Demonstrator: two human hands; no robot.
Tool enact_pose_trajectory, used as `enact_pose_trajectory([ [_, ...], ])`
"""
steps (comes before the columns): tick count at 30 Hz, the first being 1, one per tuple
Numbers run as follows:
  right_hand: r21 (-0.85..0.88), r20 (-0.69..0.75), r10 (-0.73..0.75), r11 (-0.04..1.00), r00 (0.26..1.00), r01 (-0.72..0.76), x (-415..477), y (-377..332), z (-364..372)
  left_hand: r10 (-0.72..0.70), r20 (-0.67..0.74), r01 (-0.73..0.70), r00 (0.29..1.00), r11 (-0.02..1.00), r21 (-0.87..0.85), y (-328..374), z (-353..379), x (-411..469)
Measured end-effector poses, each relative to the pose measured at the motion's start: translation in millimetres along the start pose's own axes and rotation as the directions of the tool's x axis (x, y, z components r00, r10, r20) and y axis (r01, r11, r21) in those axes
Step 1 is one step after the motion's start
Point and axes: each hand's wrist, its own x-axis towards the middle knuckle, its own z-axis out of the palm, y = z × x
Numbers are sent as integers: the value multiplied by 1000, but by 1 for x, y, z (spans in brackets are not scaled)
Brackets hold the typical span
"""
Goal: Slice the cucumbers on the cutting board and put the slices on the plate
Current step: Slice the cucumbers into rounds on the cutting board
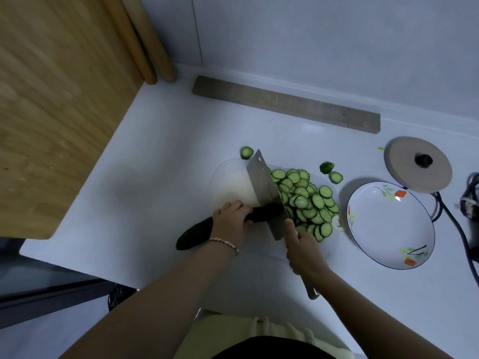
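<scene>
Cucumber slices (pixel 308 200): large pile on cutting board (pixel 233 185); plate (pixel 388 229), 3 o'clock, holds none. Left grip (pixel 232 218) wraps remaining cucumber (pixel 194 235); right grip (pixel 303 247) wraps cleaver (pixel 265 193) handle. Slicing unfinished; transfer not begun.

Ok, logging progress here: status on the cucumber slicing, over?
Left hand grips cucumber; right hand holds cleaver at its tip. Slices piled on board, plate empty. Nothing blocking.

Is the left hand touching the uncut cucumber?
Touching. The head view shows the left hand with fingers curled over the cucumber, holding it down.
</scene>
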Motion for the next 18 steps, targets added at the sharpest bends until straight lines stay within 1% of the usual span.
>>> enact_pose_trajectory([
  [5, 158, 32, 72, 985, 997, -76, -11, -2, -20, 8, -16, -8, 1000, 1000, -16, -1, 1, 0],
  [8, 196, 82, 103, 974, 991, -118, -17, -6, -28, 26, -38, -27, 999, 999, -29, -3, 2, 1],
  [10, 175, 90, 77, 980, 993, -92, -20, -9, -31, 44, -55, -45, 997, 999, -25, -3, 2, 1],
  [12, 130, 92, 19, 991, 996, -31, -23, -13, -33, 64, -71, -67, 995, 997, -43, -3, 2, 1],
  [14, 21, 67, -63, 998, 996, 62, -24, -16, -33, 61, -71, -66, 996, 995, -69, -4, 4, -1],
  [16, -80, 33, -136, 987, 990, 138, -26, -17, -35, 95, -83, -101, 992, 992, -71, -7, 6, -2],
  [17, -95, 22, -150, 984, 988, 151, -26, -17, -36, 135, -126, -144, 983, 988, -57, -8, 6, -3],
  [18, -100, 19, -153, 983, 988, 154, -26, -16, -38, 181, -211, -194, 961, 980, -42, -8, 4, -3],
])
